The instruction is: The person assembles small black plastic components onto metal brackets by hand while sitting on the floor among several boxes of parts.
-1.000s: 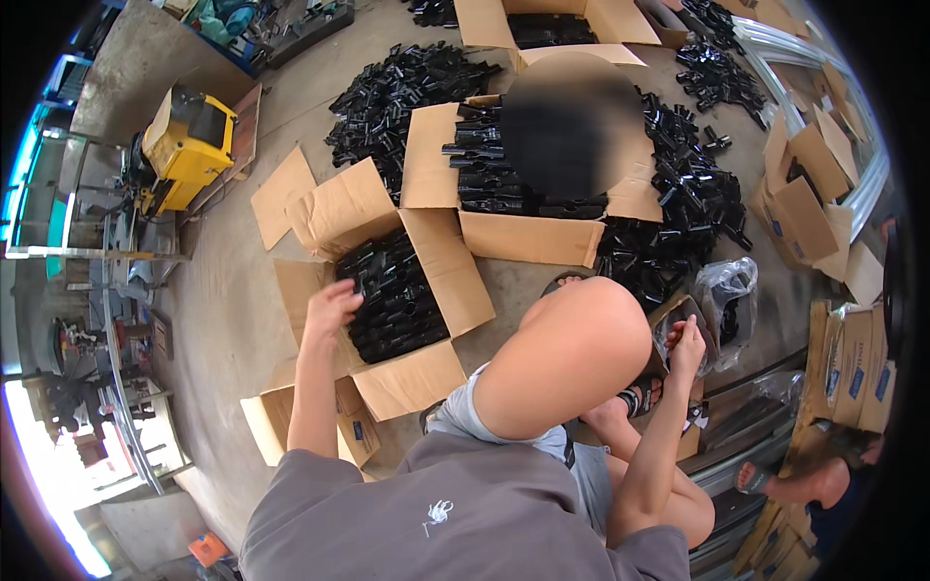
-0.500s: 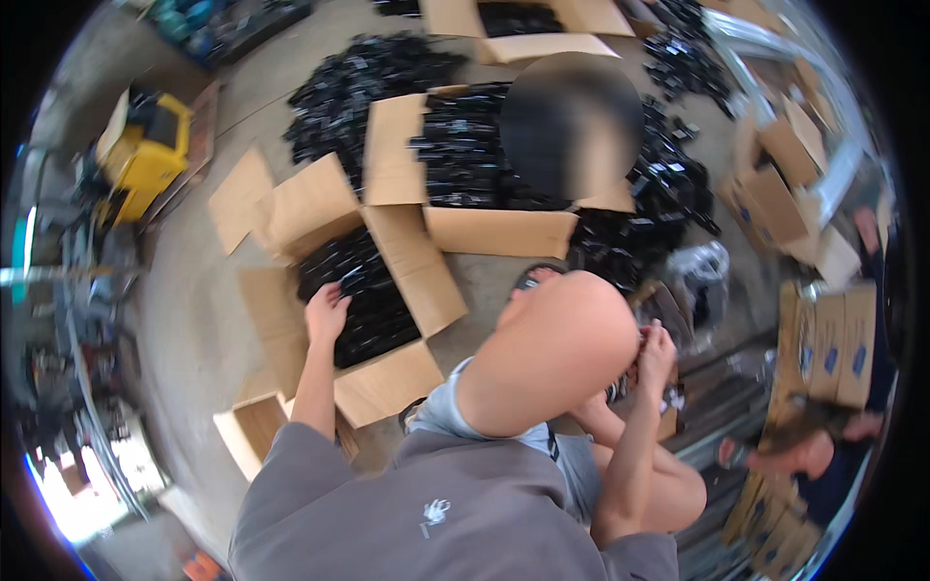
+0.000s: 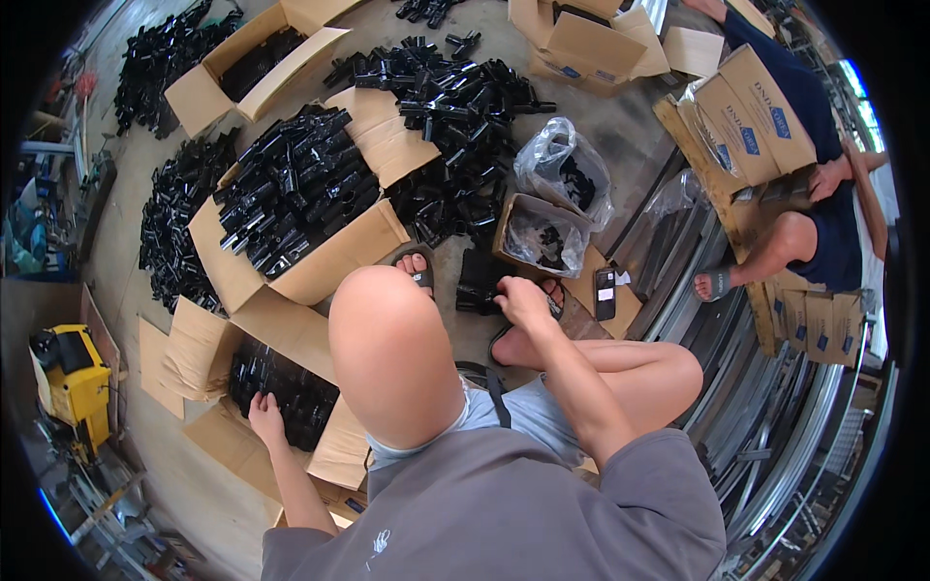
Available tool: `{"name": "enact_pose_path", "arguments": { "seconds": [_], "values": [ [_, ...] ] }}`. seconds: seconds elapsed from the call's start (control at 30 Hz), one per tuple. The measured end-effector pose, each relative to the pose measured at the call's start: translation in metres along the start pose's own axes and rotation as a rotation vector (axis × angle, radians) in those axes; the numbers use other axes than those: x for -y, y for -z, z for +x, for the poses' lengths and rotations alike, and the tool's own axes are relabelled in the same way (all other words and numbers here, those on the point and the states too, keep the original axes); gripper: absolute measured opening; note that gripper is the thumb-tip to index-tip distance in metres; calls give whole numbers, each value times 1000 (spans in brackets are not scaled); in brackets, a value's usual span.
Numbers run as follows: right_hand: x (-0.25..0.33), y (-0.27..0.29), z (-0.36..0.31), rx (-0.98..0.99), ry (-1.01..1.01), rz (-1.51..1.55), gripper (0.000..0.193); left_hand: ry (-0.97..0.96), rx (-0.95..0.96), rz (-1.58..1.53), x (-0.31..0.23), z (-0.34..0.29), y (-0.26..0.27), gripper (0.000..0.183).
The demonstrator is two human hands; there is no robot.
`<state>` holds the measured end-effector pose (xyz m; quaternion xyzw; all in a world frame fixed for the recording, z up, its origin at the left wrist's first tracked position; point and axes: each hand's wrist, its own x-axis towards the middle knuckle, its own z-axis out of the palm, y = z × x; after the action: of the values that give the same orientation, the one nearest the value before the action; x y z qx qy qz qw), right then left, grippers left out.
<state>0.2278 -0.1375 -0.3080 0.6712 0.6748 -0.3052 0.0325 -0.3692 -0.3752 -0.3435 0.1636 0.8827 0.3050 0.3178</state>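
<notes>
My left hand (image 3: pixel 266 421) is at the near edge of an open cardboard box (image 3: pixel 334 450) on my left. Its fingers are loosely extended over the rows of glossy black parts (image 3: pixel 291 392) inside. My right hand (image 3: pixel 523 302) reaches forward past my raised knee, its fingers closed at the edge of a black tubular part (image 3: pixel 478 281) on the floor beside my foot; its fingertips are partly hidden. A fuller cardboard box (image 3: pixel 339 254) ahead holds stacked black tubular parts (image 3: pixel 300 184).
Loose black parts (image 3: pixel 455 116) lie in heaps ahead. Right of my hand stand a small box (image 3: pixel 518 237) lined with plastic, a clear bag (image 3: pixel 591 174) and a phone (image 3: pixel 605 293). Long metal profiles (image 3: pixel 765 426) and another person's leg (image 3: pixel 775 252) are at right; a yellow machine (image 3: pixel 77 382) is at left.
The view has swung to the right, bringing the other person and stacked cartons further in. My right hand has moved forward from beside my knee to the black part. My left hand stays at the box.
</notes>
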Motion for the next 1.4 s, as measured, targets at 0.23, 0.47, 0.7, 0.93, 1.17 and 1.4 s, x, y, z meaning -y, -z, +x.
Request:
{"name": "enact_pose_path", "arguments": {
  "seconds": [0.23, 0.47, 0.7, 0.93, 1.17, 1.4],
  "values": [
    [3, -36, 14, -65, 263, -283, 26, -306, -81, 108, -103, -24, -30, 44],
    [-5, -49, 12, -213, 404, -464, 31, -480, 71, -13, -204, -44, -60, 41],
    [8, -41, 5, -259, 424, -465, 19, -599, 69, -11, -284, -88, -63, 40],
    [-5, -49, 10, -288, 349, -355, 20, -682, 236, -365, -390, -166, -72, 41],
    [65, 74, 17, -339, 17, 799, 32, -1393, 418, 277, -504, -278, -99, 50],
    [144, 217, -26, -624, 78, 1681, 9, -1468, 521, 626, -528, -304, -221, 31]
  ]
}}
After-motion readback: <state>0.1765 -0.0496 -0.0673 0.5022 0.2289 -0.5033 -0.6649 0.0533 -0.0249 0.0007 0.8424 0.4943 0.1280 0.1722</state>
